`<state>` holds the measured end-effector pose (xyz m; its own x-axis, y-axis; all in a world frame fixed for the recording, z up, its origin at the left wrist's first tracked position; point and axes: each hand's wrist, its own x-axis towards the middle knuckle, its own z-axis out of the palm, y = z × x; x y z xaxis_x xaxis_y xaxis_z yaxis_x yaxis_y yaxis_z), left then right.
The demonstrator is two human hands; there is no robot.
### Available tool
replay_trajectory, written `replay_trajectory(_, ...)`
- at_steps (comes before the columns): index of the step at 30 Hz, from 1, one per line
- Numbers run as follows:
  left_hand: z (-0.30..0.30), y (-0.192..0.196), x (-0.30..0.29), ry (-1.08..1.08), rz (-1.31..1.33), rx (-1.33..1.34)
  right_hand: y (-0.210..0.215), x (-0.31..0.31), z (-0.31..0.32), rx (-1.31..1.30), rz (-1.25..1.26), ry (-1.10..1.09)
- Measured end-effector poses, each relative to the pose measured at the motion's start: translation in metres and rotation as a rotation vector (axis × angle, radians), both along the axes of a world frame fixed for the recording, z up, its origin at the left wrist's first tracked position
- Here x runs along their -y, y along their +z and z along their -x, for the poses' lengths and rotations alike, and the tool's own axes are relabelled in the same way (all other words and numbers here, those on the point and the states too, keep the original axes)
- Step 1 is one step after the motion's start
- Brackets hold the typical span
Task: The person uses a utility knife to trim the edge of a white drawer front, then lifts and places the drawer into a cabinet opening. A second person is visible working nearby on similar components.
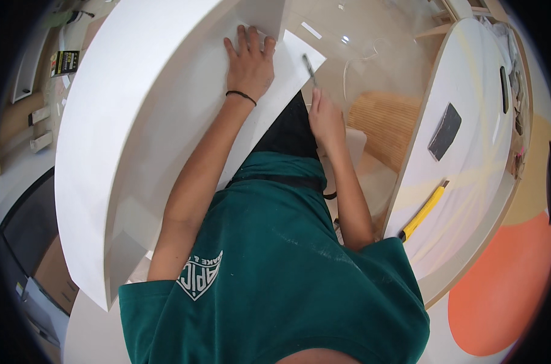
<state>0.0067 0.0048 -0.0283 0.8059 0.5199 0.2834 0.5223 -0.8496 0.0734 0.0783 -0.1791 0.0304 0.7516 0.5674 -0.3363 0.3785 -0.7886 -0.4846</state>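
My left hand [249,64] lies flat with its fingers spread on the inner face of a large white panelled piece [193,121], beside an upright divider. A dark band circles that wrist. In my right hand [327,119] the fingers are wrapped round the lower end of a slim tool [308,65]. The tool has a narrow grey-green head, and its exact kind is too small to tell. Its head points away from me, over the outer corner of the white piece; whether it touches the surface I cannot tell.
To the right stands a white-topped table [457,176] with a dark grey rectangular pad [445,131] and a yellow utility knife [425,211] on it. Between me and that table is a ribbed wooden panel [387,126]. A white cable [347,76] trails over the floor beyond.
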Motion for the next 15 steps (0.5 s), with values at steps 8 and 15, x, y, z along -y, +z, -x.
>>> replay_trajectory(8,0.000,0.003,0.000,-0.005,0.007,0.030,-0.011,0.002,-0.005,0.033,0.020,0.017)
replay_trajectory(15,0.000,0.015,0.003,0.003,0.088,0.125,-0.012,0.007,-0.033,-0.089,-0.255,-0.083)
